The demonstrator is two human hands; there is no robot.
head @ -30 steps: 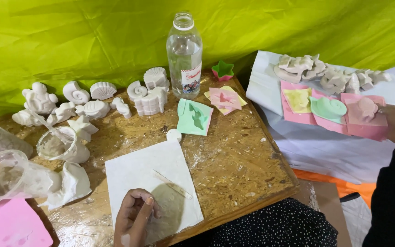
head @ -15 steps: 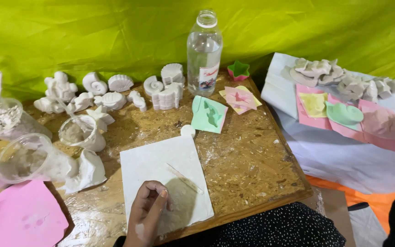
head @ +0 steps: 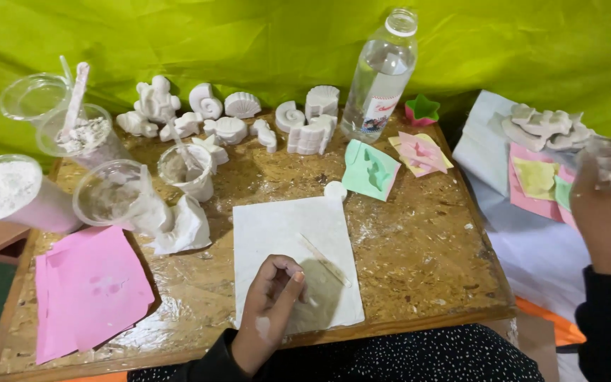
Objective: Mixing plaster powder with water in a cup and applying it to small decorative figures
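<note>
Fingers of the left hand (head: 270,311) curl loosely on the white sheet (head: 295,262) at the worktop's (head: 419,262) near edge, pinching nothing I can make out; a thin stick (head: 325,260) lies on the sheet just beyond them. Pressing flat with the palm would likely steady the sheet best. Right hand (head: 609,212) hovers off the right edge, blurred, its grip unreadable. Bare board lies right of the sheet; pink paper (head: 90,290) and cups (head: 114,198) crowd the left, casts (head: 235,127) and bottle (head: 380,78) the far edge.
</note>
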